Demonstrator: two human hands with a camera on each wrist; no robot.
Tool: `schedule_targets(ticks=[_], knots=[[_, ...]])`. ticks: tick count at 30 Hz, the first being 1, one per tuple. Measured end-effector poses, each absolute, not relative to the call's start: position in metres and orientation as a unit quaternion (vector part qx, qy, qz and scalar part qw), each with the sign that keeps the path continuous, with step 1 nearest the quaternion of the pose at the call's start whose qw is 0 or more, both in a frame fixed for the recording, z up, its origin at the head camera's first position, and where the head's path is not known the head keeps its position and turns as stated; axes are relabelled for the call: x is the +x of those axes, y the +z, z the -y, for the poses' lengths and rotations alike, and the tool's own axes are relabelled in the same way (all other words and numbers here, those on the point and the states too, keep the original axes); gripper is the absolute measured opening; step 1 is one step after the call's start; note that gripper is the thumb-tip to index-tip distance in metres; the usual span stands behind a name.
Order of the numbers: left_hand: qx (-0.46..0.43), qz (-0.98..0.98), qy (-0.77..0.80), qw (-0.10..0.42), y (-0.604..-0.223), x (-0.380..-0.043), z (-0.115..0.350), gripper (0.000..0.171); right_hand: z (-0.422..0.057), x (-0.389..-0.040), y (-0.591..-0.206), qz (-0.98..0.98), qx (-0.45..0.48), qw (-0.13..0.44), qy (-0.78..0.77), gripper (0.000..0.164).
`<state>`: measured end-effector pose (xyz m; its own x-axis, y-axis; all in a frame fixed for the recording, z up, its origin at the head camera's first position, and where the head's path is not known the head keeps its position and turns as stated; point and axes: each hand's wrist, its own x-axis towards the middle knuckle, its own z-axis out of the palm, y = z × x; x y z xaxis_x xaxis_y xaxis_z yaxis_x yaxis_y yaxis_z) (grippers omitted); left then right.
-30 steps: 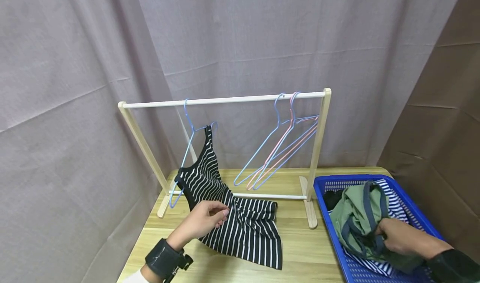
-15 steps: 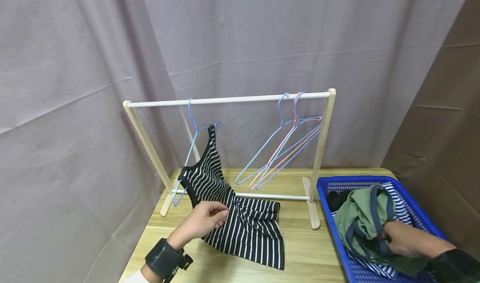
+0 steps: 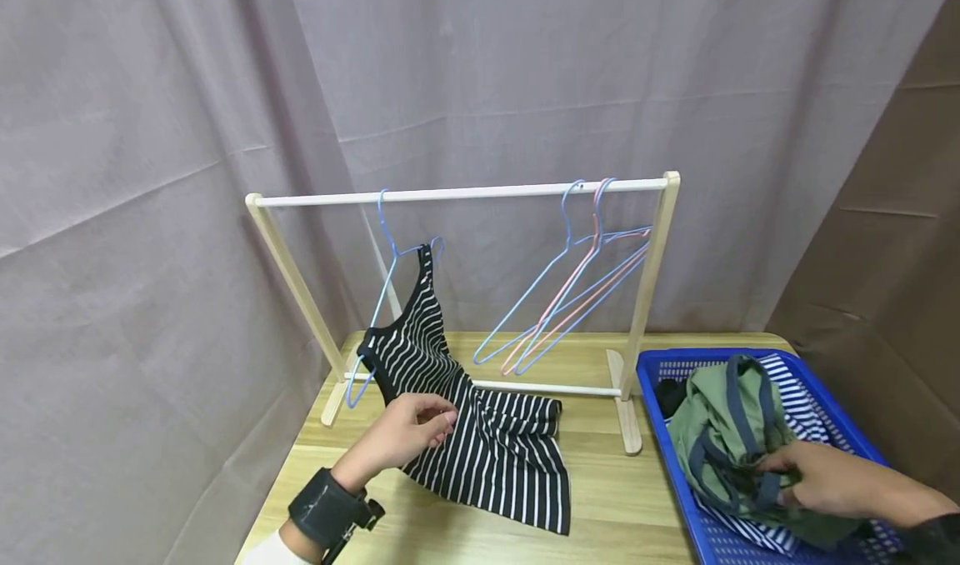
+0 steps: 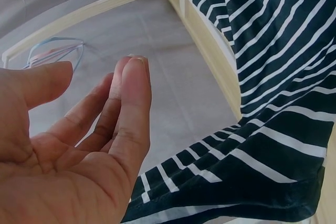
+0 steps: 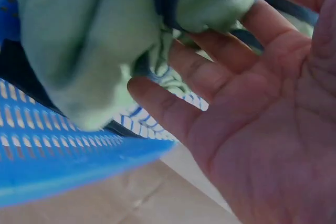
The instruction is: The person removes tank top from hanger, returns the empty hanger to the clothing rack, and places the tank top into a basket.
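Observation:
A black-and-white striped tank top (image 3: 480, 457) hangs by one strap from a blue hanger (image 3: 386, 277) on the rack, its lower part spread over the table. My left hand (image 3: 412, 433) hovers in front of the tank top, fingers loosely bent and holding nothing; the left wrist view shows a gap between thumb and fingers. At the right, my right hand (image 3: 832, 477) reaches into the blue basket (image 3: 847, 436). Its fingers (image 5: 202, 72) are extended against a crumpled green garment with dark blue trim (image 3: 720, 415); their tips are partly hidden in the cloth.
Several blue and pink hangers (image 3: 551, 298) hang at the right end of the white rail (image 3: 480, 192). A blue-and-white striped garment (image 3: 795, 398) and something black (image 3: 670, 396) lie in the basket. Grey curtain (image 3: 487, 65) stands behind.
My right hand has loosened and lifted slightly from the green garment, its fingers straighter than before. My left hand stays almost where it was. The head view has shifted a little.

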<state>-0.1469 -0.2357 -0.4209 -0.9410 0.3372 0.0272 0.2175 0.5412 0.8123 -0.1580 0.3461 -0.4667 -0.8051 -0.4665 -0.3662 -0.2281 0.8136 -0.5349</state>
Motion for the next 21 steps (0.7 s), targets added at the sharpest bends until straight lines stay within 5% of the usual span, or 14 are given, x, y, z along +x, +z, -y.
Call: schedule_targets(ticks=[7,13,21], knots=[[0.151,-0.872,0.461,0.072,-0.420,-0.146,0.236,0.027,-0.341,-0.153,-0.439,-0.931,-0.146,0.255,-0.216,0.048],[0.155,-0.869,0.465,0.072,-0.419,-0.146,0.235,0.024,-0.321,-0.143,-0.404,-0.983,-0.130,0.061,-0.112,0.023],[0.158,-0.875,0.453,0.067,-0.415,-0.142,0.228,0.025,-0.259,-0.132,-0.384,-0.960,-0.202,-0.148,-0.121,0.023]])
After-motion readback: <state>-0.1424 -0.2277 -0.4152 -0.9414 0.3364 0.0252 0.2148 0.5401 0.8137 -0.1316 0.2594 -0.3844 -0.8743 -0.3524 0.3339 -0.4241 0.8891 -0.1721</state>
